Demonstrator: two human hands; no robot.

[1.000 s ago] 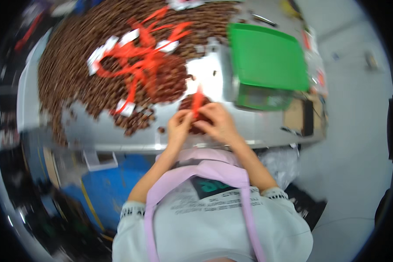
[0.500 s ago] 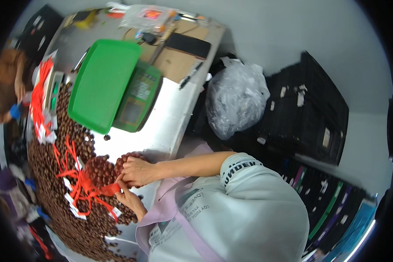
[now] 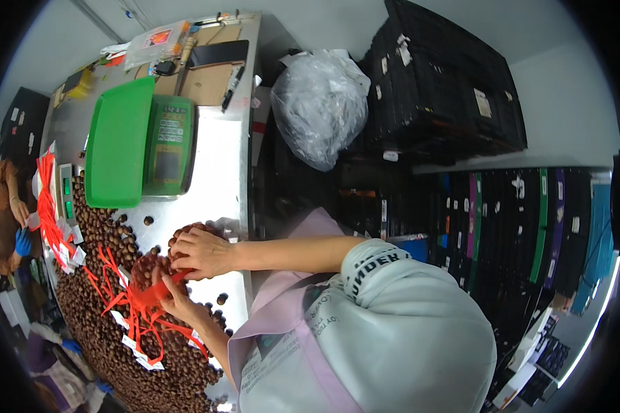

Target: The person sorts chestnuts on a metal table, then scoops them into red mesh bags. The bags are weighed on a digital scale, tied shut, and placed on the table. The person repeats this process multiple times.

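Observation:
My right hand (image 3: 201,252) and my left hand (image 3: 177,300) are both closed on a small red net bag (image 3: 149,278) filled with brown nuts. The bag rests at the near edge of a steel table (image 3: 217,165). My right hand grips it from above, and my left hand pinches the red mesh neck from below. A big heap of loose brown nuts (image 3: 110,330) spreads just beyond the bag. Empty red net bags with white tags (image 3: 139,329) lie on the heap beside my left hand.
A green tray (image 3: 119,141) sits on a green scale (image 3: 169,146) further along the table. More red nets (image 3: 47,206) lie near another person's blue-gloved hand (image 3: 22,242). A filled clear plastic sack (image 3: 318,110) and stacked black crates (image 3: 448,89) stand beside the table.
The view has swung round, so the table now lies to the left. My hands have stayed together on the red net bag, which now looks full of nuts.

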